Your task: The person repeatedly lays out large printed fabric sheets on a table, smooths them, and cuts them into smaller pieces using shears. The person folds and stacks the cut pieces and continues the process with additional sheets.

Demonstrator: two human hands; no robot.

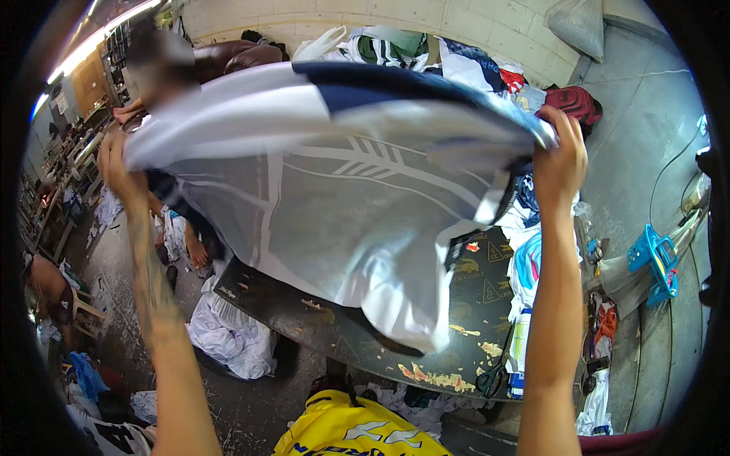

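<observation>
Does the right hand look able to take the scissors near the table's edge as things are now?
Probably not immediately: the right hand grips the white and navy garment, though nothing visibly covers the scissors.

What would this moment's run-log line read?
left hand: gripping garment | right hand: gripping garment's opposite side | garment: spread over table, partly blurred

I take this for a garment workshop: on my feed, clothes [391, 47] lie heaped along a block wall [456, 21], near a scuffed dark desk [468, 308], bundled white cloth [232, 334] and strip lights [76, 57].
</observation>
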